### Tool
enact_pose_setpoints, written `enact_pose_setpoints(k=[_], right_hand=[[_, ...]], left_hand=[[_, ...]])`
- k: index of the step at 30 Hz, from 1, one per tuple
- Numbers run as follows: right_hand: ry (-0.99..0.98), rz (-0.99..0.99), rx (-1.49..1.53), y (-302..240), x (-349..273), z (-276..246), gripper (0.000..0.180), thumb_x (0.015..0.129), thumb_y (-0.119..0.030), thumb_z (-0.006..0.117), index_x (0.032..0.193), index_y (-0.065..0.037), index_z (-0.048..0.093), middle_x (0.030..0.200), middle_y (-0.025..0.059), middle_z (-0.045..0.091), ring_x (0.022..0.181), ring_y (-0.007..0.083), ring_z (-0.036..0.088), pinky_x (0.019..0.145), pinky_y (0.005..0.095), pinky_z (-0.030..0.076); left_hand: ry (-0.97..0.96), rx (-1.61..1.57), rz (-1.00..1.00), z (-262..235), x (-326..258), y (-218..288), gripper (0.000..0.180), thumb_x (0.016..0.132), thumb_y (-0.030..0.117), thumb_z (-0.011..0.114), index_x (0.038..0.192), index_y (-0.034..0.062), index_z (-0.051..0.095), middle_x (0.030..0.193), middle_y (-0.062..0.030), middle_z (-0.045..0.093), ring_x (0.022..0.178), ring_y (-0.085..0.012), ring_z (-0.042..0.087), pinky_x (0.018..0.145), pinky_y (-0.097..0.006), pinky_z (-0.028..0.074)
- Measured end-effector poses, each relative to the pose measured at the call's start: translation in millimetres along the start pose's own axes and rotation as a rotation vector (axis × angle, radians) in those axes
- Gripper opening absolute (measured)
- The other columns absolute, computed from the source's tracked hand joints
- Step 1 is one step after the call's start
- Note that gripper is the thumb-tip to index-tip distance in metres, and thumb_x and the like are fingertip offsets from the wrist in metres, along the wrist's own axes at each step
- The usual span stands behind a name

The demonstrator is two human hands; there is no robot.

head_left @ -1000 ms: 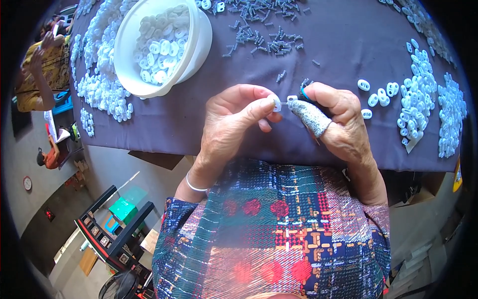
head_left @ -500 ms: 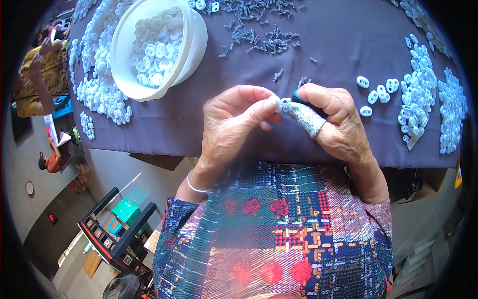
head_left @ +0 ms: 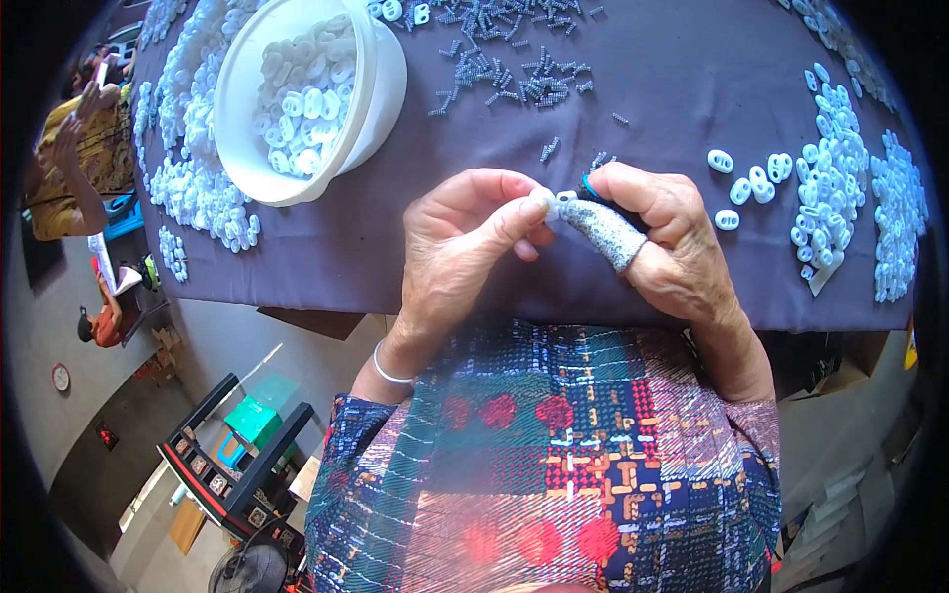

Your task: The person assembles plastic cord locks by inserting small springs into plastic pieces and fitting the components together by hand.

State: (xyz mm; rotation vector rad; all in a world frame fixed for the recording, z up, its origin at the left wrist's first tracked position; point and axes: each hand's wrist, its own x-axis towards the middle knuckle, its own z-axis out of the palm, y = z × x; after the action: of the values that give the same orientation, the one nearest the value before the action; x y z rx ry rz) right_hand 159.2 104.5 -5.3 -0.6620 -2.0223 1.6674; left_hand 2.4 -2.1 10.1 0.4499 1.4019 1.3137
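Pinching a small white piece [head_left: 551,203] in the grip of the left hand [head_left: 447,237], mostly hidden behind thumb and fingertips, over the near part of a dark cloth-covered counter [head_left: 652,109]. Grasping a second white piece [head_left: 566,197] in the right hand [head_left: 682,237], against a speckled finger sleeve [head_left: 605,235]; hard to make out the dark, blue-banded object [head_left: 590,186] under the thumb. Cut off at upper edge: white tub [head_left: 384,114], dark springs [head_left: 549,79].
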Motion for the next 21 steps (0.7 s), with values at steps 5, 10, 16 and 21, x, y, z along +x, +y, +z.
enact_pose_setpoints(k=[5, 10, 16, 21], right_hand=[[-0.019, 0.009, 0.000, -0.7, 0.3, -0.4, 0.007, 0.080, -0.001, 0.061, 0.082, 0.004, 0.056, 0.064, 0.0065, 0.047, 0.057, 0.0125, 0.043, 0.052, 0.0275, 0.035], [0.005, -0.013, 0.013, -0.6, -0.3, -0.1, 0.009, 0.079, 0.000, 0.062, 0.083, 0.004, 0.056, 0.065, 0.0068, 0.048, 0.057, 0.0134, 0.045, 0.052, 0.0273, 0.036], [0.013, -0.021, 0.010, -0.9, -0.7, 0.2, 0.009, 0.078, 0.000, 0.063, 0.083, 0.004, 0.056, 0.065, 0.0079, 0.049, 0.057, 0.0147, 0.046, 0.053, 0.0274, 0.037], [-0.017, -0.033, -0.017, 0.7, 0.1, -0.7, 0.011, 0.076, -0.001, 0.063, 0.083, 0.005, 0.056, 0.064, 0.0102, 0.048, 0.055, 0.0181, 0.047, 0.052, 0.0283, 0.037]], left_hand=[[-0.009, 0.003, -0.021, -1.3, 0.2, 0.9, 0.016, 0.085, 0.009, 0.066, 0.096, -0.0020, 0.063, 0.082, -0.0071, 0.066, 0.072, -0.0117, 0.063, 0.061, -0.021, 0.050], [-0.019, -0.057, -0.073, -3.9, 1.2, 2.1, 0.017, 0.085, 0.010, 0.066, 0.097, -0.0025, 0.064, 0.082, -0.0079, 0.066, 0.072, -0.0124, 0.064, 0.061, -0.022, 0.050], [-0.006, 0.056, -0.061, -1.8, 0.9, 4.1, 0.012, 0.085, 0.005, 0.064, 0.094, -0.0033, 0.062, 0.080, -0.0100, 0.065, 0.066, -0.0135, 0.061, 0.058, -0.023, 0.051], [-0.034, 0.076, -0.049, -3.3, 1.2, 3.9, 0.014, 0.084, 0.006, 0.066, 0.093, -0.0034, 0.062, 0.078, -0.0095, 0.065, 0.065, -0.0136, 0.061, 0.058, -0.024, 0.050]])
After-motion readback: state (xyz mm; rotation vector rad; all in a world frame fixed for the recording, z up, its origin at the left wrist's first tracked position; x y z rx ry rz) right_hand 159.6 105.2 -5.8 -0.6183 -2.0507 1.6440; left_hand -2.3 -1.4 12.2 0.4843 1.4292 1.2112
